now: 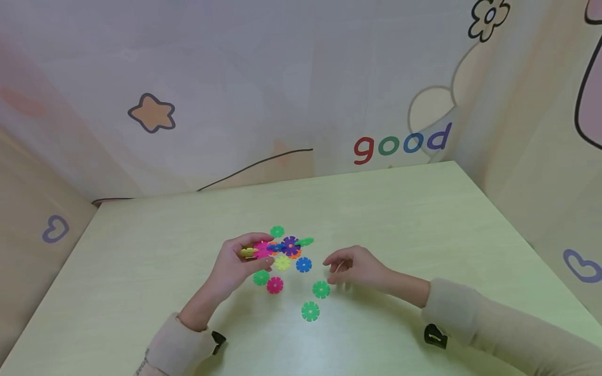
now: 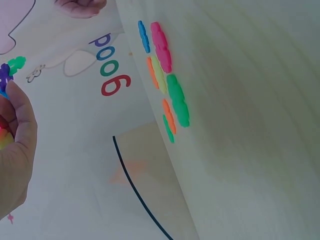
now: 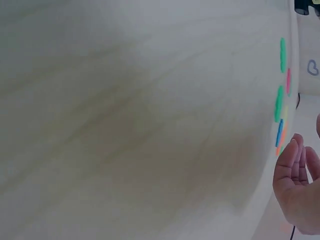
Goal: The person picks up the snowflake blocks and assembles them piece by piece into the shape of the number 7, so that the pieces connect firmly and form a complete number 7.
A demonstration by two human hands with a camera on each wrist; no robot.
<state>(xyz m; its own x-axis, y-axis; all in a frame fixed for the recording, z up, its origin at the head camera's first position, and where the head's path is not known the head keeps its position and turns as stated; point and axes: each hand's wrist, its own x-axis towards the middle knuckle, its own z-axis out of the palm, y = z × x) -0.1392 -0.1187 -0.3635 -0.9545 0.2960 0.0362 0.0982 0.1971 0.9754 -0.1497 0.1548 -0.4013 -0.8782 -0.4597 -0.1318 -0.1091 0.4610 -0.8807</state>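
Observation:
My left hand [image 1: 230, 269] grips a joined chain of notched plastic discs [image 1: 290, 246] in yellow, pink, blue, purple and green, held over the table. At the left wrist view's edge, the thumb and fingers close around the chain [image 2: 5, 74], partly hiding it. To the right, my right hand [image 1: 361, 269] hovers with loosely bent fingers and nothing visible between them. Nearest to it are a loose green disc [image 1: 321, 289] and a blue disc [image 1: 303, 265]. A yellow disc [image 1: 282, 262] and a pink disc [image 1: 275, 285] lie flat near the left hand.
Another green disc [image 1: 310, 311] lies toward the front of the pale table [image 1: 385, 209], and one more green disc [image 1: 277, 231] lies behind the chain. Orange discs show partly beneath it. A printed cloth [image 1: 235, 104] hangs along the table's back edge.

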